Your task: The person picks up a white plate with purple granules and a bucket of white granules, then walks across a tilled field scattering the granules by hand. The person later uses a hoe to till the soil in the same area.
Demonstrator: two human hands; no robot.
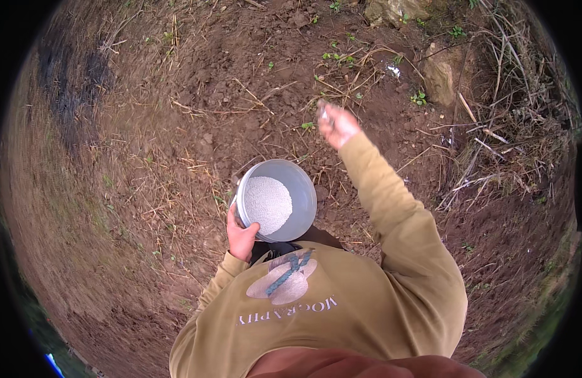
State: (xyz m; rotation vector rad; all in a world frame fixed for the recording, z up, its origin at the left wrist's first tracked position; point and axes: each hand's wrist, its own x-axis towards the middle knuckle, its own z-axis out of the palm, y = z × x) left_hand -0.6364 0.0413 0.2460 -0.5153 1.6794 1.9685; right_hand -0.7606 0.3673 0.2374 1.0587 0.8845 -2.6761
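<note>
My left hand [243,236] grips the rim and side of a grey plastic bucket [304,203], its thumb over the edge. White granules [268,204] lie inside, heaped towards the bucket's left side, and the bucket is tilted so that its mouth faces up at me. Out in front, to the right of the bucket and over the soil, my right hand [337,124] is blurred by motion. Its fingers look curled, with something white at them, too blurred to tell whether it is held. Small white patches [393,71] lie on the brown soil beyond that hand.
Brown soil [262,118] with scattered straw and small green seedlings [338,57] surrounds me. At the upper right a pale rock [439,75] stands out of the ground, with another rock [397,10] farther off. A heap of dry stalks [513,108] lies along the right side.
</note>
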